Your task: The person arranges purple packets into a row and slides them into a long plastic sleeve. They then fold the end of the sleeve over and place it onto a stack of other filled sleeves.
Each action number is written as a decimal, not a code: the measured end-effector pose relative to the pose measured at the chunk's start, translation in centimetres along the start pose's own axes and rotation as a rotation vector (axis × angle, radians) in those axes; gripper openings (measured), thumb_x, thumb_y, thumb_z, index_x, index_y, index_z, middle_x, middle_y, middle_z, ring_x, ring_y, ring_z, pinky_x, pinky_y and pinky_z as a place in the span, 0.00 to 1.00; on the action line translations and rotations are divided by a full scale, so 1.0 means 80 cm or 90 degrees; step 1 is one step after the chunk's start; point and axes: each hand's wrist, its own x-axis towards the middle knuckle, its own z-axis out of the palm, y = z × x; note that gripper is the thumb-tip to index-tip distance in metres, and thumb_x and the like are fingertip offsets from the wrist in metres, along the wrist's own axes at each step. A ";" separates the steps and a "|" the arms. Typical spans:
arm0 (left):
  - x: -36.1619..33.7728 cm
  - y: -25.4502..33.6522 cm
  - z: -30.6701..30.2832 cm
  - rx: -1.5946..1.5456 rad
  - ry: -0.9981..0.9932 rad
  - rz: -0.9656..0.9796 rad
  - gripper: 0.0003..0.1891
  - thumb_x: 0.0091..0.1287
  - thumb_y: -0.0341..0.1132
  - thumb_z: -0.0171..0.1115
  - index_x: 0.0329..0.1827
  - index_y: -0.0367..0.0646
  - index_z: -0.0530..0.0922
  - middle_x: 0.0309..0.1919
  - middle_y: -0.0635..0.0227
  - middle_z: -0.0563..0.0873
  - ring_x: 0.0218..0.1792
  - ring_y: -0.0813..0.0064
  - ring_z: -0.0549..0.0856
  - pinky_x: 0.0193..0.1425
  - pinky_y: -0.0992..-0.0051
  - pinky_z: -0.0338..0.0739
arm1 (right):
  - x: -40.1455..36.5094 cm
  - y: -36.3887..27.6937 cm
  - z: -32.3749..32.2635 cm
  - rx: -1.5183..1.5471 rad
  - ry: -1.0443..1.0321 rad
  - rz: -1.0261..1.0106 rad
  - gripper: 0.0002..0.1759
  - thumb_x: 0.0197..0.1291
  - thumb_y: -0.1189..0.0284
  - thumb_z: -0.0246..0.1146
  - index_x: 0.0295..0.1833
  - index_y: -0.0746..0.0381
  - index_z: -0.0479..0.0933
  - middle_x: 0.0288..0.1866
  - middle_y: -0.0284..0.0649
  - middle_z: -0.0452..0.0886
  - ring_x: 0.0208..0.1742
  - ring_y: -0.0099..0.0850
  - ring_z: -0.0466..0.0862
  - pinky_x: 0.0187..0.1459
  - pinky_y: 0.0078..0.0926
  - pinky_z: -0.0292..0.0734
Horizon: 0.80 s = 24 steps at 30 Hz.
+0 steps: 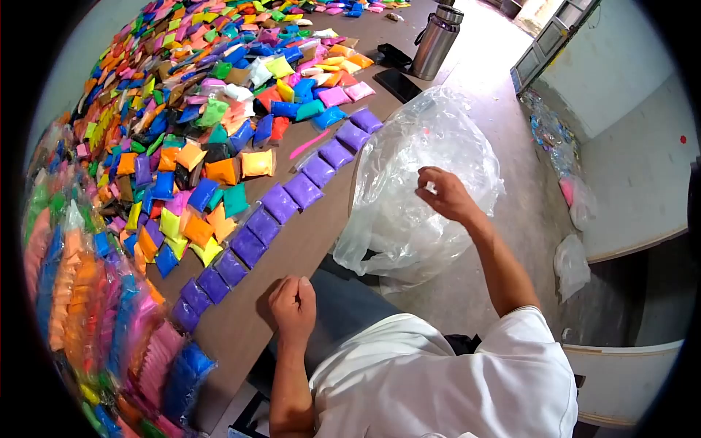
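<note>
My left hand point(293, 303) is closed in a fist at the table's near edge, thumb against the curled fingers. Whatever it may hold is hidden. Close beside it runs a diagonal row of small purple packets in clear wrappers, among them a purple packet point(249, 247). My right hand point(445, 191) hovers over a large clear plastic bag point(394, 175). Its fingers are loosely bent, with a gap between thumb and forefinger and nothing visible there. The crumpled bag hangs beside the table edge over my lap. Its contents are hard to make out.
A big heap of multicoloured packets point(197, 109) covers the far left of the table point(241, 328). Bundled bags of packets point(87, 292) lie at the left. A pink strip point(309, 144), phone point(397, 85) and steel flask point(437, 44) are on the table. Plastic bags point(571, 266) lie on the floor.
</note>
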 end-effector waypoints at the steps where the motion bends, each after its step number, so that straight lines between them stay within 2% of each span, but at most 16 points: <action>1: 0.001 0.001 0.003 -0.012 0.004 0.008 0.14 0.68 0.27 0.57 0.23 0.35 0.66 0.19 0.58 0.70 0.20 0.60 0.72 0.26 0.64 0.65 | -0.003 -0.005 -0.015 0.071 -0.008 0.050 0.08 0.59 0.72 0.67 0.38 0.64 0.75 0.52 0.49 0.81 0.60 0.38 0.81 0.43 0.37 0.79; 2: 0.003 0.002 0.006 -0.025 0.009 0.017 0.14 0.67 0.26 0.57 0.23 0.35 0.66 0.19 0.57 0.69 0.20 0.59 0.71 0.26 0.65 0.64 | -0.008 -0.003 -0.029 0.097 0.024 0.046 0.07 0.62 0.73 0.66 0.41 0.64 0.76 0.66 0.52 0.77 0.63 0.39 0.79 0.54 0.35 0.77; 3: 0.011 -0.009 -0.009 -0.010 0.010 0.034 0.14 0.67 0.26 0.57 0.23 0.35 0.66 0.19 0.57 0.69 0.20 0.59 0.71 0.26 0.65 0.64 | -0.002 0.003 -0.015 0.094 0.116 0.010 0.06 0.62 0.75 0.65 0.40 0.65 0.75 0.66 0.53 0.77 0.63 0.37 0.79 0.52 0.28 0.77; 5: 0.009 -0.008 -0.007 -0.014 0.009 0.036 0.14 0.68 0.26 0.56 0.23 0.35 0.65 0.19 0.57 0.69 0.20 0.59 0.71 0.26 0.65 0.64 | -0.003 0.022 -0.034 0.289 0.175 0.029 0.05 0.63 0.74 0.63 0.38 0.64 0.76 0.61 0.47 0.81 0.58 0.33 0.82 0.50 0.24 0.76; 7: 0.009 -0.005 -0.008 -0.020 0.002 0.024 0.14 0.68 0.26 0.56 0.23 0.35 0.65 0.19 0.57 0.69 0.20 0.59 0.71 0.26 0.64 0.64 | -0.013 0.017 -0.069 0.447 0.180 0.101 0.04 0.64 0.73 0.61 0.37 0.61 0.76 0.51 0.39 0.84 0.50 0.27 0.84 0.49 0.23 0.76; 8: 0.008 -0.003 -0.008 -0.023 -0.005 0.010 0.14 0.68 0.26 0.56 0.23 0.35 0.65 0.19 0.57 0.68 0.20 0.59 0.71 0.26 0.64 0.64 | -0.019 0.022 -0.077 0.565 0.189 0.082 0.06 0.67 0.69 0.61 0.42 0.61 0.79 0.36 0.28 0.79 0.36 0.17 0.77 0.38 0.16 0.71; 9: 0.007 -0.004 -0.007 -0.027 -0.005 0.009 0.14 0.68 0.26 0.56 0.23 0.35 0.65 0.19 0.57 0.68 0.20 0.59 0.71 0.26 0.64 0.64 | -0.023 0.013 -0.079 0.560 0.190 0.083 0.06 0.67 0.69 0.61 0.42 0.61 0.79 0.36 0.28 0.79 0.36 0.17 0.77 0.38 0.16 0.71; 11: 0.003 -0.008 -0.004 -0.046 -0.018 0.008 0.14 0.68 0.29 0.56 0.23 0.35 0.67 0.19 0.58 0.70 0.20 0.59 0.71 0.26 0.65 0.65 | -0.032 -0.018 -0.069 0.733 0.244 0.014 0.06 0.68 0.70 0.60 0.44 0.60 0.78 0.34 0.27 0.78 0.34 0.17 0.76 0.37 0.16 0.71; 12: 0.002 -0.009 -0.003 -0.045 -0.014 0.005 0.14 0.68 0.29 0.56 0.23 0.35 0.67 0.19 0.58 0.70 0.20 0.59 0.71 0.26 0.65 0.65 | -0.033 -0.030 -0.059 0.700 0.278 0.077 0.05 0.68 0.71 0.60 0.46 0.59 0.77 0.35 0.28 0.78 0.36 0.17 0.78 0.38 0.17 0.72; 13: 0.002 -0.009 -0.003 -0.082 -0.021 0.007 0.14 0.69 0.31 0.56 0.24 0.36 0.69 0.20 0.59 0.71 0.21 0.62 0.71 0.27 0.67 0.65 | -0.037 -0.047 -0.041 0.698 0.291 0.051 0.05 0.68 0.72 0.61 0.46 0.60 0.76 0.39 0.30 0.81 0.40 0.18 0.79 0.41 0.17 0.73; 15: 0.001 -0.010 -0.008 -0.105 -0.018 0.000 0.13 0.69 0.33 0.55 0.25 0.37 0.70 0.20 0.61 0.72 0.21 0.65 0.71 0.27 0.68 0.66 | -0.043 -0.063 -0.017 0.637 0.132 -0.121 0.05 0.70 0.72 0.61 0.46 0.62 0.75 0.44 0.34 0.83 0.44 0.20 0.80 0.45 0.19 0.73; 18: -0.002 -0.009 -0.016 -0.217 -0.096 -0.119 0.22 0.73 0.49 0.50 0.29 0.39 0.74 0.23 0.71 0.74 0.24 0.81 0.70 0.28 0.78 0.62 | -0.056 -0.112 0.023 0.618 0.009 -0.099 0.07 0.71 0.71 0.61 0.47 0.63 0.73 0.51 0.39 0.83 0.49 0.22 0.78 0.50 0.22 0.73; 19: -0.004 -0.012 -0.019 -0.204 -0.084 -0.129 0.22 0.73 0.49 0.50 0.29 0.39 0.74 0.23 0.71 0.74 0.24 0.81 0.70 0.28 0.78 0.62 | -0.058 -0.126 0.033 0.632 -0.049 -0.126 0.06 0.71 0.72 0.61 0.46 0.62 0.72 0.53 0.40 0.82 0.52 0.22 0.77 0.51 0.21 0.71; 21: -0.008 -0.013 -0.021 -0.334 -0.119 -0.158 0.15 0.71 0.41 0.56 0.37 0.36 0.78 0.31 0.69 0.77 0.31 0.81 0.73 0.33 0.77 0.66 | -0.061 -0.153 0.059 0.702 -0.112 -0.118 0.05 0.71 0.73 0.60 0.45 0.62 0.71 0.52 0.38 0.81 0.52 0.21 0.77 0.51 0.21 0.71; 22: -0.006 -0.006 -0.021 -0.303 -0.083 -0.102 0.17 0.72 0.43 0.56 0.46 0.35 0.79 0.36 0.70 0.77 0.35 0.82 0.73 0.37 0.79 0.67 | -0.061 -0.161 0.069 0.714 -0.136 -0.162 0.06 0.70 0.73 0.62 0.45 0.61 0.70 0.51 0.37 0.81 0.50 0.21 0.77 0.52 0.21 0.71; 24: -0.011 -0.002 -0.019 -0.332 -0.063 -0.127 0.18 0.72 0.44 0.56 0.49 0.35 0.78 0.37 0.69 0.77 0.36 0.81 0.74 0.39 0.78 0.68 | -0.058 -0.158 0.086 0.716 -0.175 -0.157 0.07 0.70 0.73 0.62 0.45 0.61 0.70 0.50 0.37 0.81 0.50 0.21 0.77 0.52 0.22 0.71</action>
